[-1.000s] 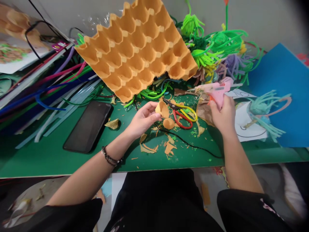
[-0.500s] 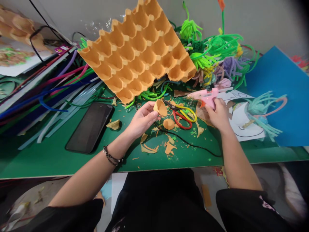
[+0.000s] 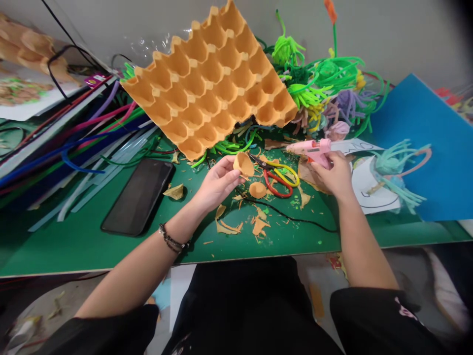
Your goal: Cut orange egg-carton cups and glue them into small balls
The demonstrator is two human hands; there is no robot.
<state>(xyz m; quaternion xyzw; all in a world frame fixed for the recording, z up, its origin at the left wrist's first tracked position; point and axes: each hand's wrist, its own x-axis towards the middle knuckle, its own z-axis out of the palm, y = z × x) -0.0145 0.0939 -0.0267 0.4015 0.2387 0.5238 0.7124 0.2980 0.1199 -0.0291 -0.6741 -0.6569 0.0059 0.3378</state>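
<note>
Between the thumb and fingers of my left hand [image 3: 220,183] is an egg carton cup [image 3: 244,164], its hollow side facing up toward me. My right hand [image 3: 334,173] grips a pink glue gun [image 3: 318,150] by the handle, its nozzle pointing left. Scissors [image 3: 277,176] with one red and one yellow handle lie between the hands, blades close to the cup. A small round carton piece [image 3: 257,190] rests just below the cup. Torn carton scraps [image 3: 260,227] are scattered on the green table [image 3: 229,246] in front.
A large egg tray [image 3: 210,84] leans at the back, with green pipe cleaner bundles [image 3: 310,93] beside it. A black phone [image 3: 138,196] lies left, near long coloured strips [image 3: 88,130]. Blue board [image 3: 424,123] and a paper cutout [image 3: 377,192] are at right. A black cord [image 3: 295,215] crosses the table.
The glue gun has turned slightly in my right hand and now shows more of its top. My left hand keeps the carton cup in nearly the same place; the view has shifted a little.
</note>
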